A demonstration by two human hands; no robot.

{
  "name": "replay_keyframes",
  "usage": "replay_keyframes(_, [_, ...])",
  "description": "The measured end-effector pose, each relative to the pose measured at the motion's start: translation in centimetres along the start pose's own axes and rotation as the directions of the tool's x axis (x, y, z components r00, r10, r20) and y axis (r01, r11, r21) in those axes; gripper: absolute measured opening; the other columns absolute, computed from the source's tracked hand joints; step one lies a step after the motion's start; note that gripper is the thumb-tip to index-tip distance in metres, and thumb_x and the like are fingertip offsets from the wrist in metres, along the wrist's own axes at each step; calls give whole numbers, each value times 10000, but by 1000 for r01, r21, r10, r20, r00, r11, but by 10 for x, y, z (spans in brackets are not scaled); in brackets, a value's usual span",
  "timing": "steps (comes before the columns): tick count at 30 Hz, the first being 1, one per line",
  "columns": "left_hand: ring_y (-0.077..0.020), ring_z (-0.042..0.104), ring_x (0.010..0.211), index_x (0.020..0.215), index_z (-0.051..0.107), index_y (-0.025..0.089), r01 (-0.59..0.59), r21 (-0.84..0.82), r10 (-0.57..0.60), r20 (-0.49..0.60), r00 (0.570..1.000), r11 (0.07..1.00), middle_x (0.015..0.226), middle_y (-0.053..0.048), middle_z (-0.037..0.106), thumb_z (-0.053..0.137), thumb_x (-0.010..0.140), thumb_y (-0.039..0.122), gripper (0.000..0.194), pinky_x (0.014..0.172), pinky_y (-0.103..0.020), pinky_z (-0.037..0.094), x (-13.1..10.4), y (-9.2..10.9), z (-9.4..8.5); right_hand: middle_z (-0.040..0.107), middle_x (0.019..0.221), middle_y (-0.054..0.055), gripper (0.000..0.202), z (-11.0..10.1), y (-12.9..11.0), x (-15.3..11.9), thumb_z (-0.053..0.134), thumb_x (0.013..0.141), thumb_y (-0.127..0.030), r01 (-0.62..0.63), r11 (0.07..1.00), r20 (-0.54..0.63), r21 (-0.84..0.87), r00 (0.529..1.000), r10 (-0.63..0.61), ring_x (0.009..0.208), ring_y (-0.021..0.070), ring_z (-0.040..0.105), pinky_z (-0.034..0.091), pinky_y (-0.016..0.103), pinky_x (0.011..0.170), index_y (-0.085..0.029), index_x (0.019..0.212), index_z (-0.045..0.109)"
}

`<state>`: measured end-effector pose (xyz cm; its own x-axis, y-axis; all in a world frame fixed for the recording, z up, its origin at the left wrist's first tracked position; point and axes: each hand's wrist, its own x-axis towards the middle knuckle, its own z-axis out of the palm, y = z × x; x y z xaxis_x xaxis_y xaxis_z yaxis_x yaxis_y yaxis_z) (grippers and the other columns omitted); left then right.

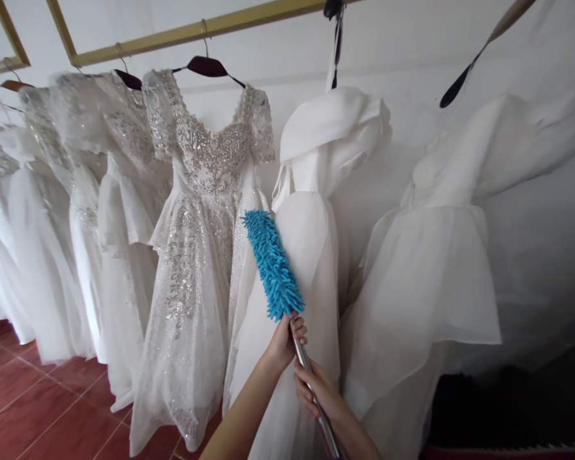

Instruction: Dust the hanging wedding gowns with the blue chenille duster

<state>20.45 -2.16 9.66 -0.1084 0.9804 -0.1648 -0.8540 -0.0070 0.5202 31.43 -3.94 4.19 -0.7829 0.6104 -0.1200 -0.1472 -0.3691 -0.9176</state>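
Observation:
A duster with a shaggy blue microfibre head [274,265] and a metal handle [311,383] slants up from the bottom of the head view. Just below the blue head, my left hand [287,338] is wrapped round the handle. My right hand [315,386] grips the same handle a little lower down. The duster head is in front of a plain white dress [309,236], close to the edge of a sequinned white dress [206,172] on its left. Whether it touches either fabric I cannot tell.
Several more white dresses [38,230] hang to the left from a gold rail [158,41]. At the right hangs another plain white dress [441,255]. Red floor tiles [33,409] show at lower left. Something dark [498,409] stands at lower right.

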Motion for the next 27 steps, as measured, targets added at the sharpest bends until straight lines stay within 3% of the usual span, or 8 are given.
replay_keyframes(7, [-30,213,373,671,376,204,1,-57,-7,-98,995,998,506,123,232,675,745,271,315,410,-161,261,-2,-15,-44,386,351,-159,521,-3,46,9,680,611,-679,-93,994,-33,50,995,95,200,30,240,192,157,213,-258,688,383])
replay_keyframes(17, [-31,230,360,687,377,201,34,-137,-67,-247,967,990,500,122,226,637,820,297,307,406,-158,258,-16,-36,-89,387,367,-157,525,4,74,-6,665,599,-691,-224,974,-53,37,973,226,229,21,219,190,157,240,-237,751,451])
replay_keyframes(22, [-30,214,364,669,375,198,31,-131,-68,-291,954,991,504,118,206,569,856,253,276,415,-161,254,-26,-34,-86,404,388,-149,512,5,76,-9,649,622,-696,-227,974,-4,22,974,227,228,16,240,229,154,233,-239,711,437])
replay_keyframes(27, [-39,190,384,639,350,204,-4,-74,-12,-214,977,997,516,115,176,607,813,259,314,430,-175,272,-29,-24,-59,395,378,-163,505,5,52,-13,667,630,-678,-188,982,83,29,979,185,211,20,253,222,149,222,-244,725,427])
